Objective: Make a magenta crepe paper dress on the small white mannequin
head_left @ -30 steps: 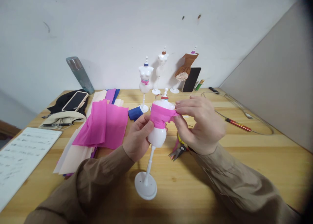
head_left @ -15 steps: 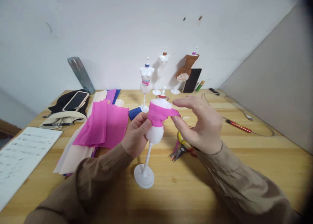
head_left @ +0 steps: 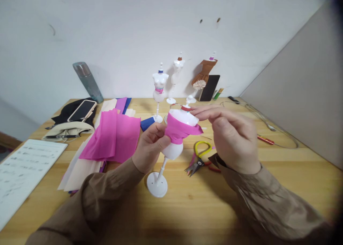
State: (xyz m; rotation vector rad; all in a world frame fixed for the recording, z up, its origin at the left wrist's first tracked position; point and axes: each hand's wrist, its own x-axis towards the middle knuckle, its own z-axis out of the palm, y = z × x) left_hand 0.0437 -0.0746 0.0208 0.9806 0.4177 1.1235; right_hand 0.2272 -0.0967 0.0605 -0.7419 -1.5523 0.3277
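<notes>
My left hand (head_left: 151,146) grips a small white dress form (head_left: 173,151) at its waist, thumb in front. The form leans to the right over its round base. A bright pink strip (head_left: 178,130) wraps its bust and waist, with a loose end jutting out at the right. Around its neck sits a red band (head_left: 185,108). My right hand (head_left: 233,138) is beside the form's shoulder, fingers stretched towards the neck, thumb raised and nothing visible in it. Whether its fingertips touch the form is hidden. Below lie yellow-handled scissors (head_left: 203,149) with a red-handled tool (head_left: 214,169).
Folded pink sheets (head_left: 124,138) lie on pale ones at left, near a phone (head_left: 82,111) and a white printed board (head_left: 29,170). Behind stand more dress forms (head_left: 160,81), one in brown (head_left: 205,71), and a leaning bottle (head_left: 88,81). A cable (head_left: 258,118) curves at right.
The dress form has tipped to the right and turned in my left hand. My right hand has drawn away from the pink strip's loose end and shifted right, its fingers now above it.
</notes>
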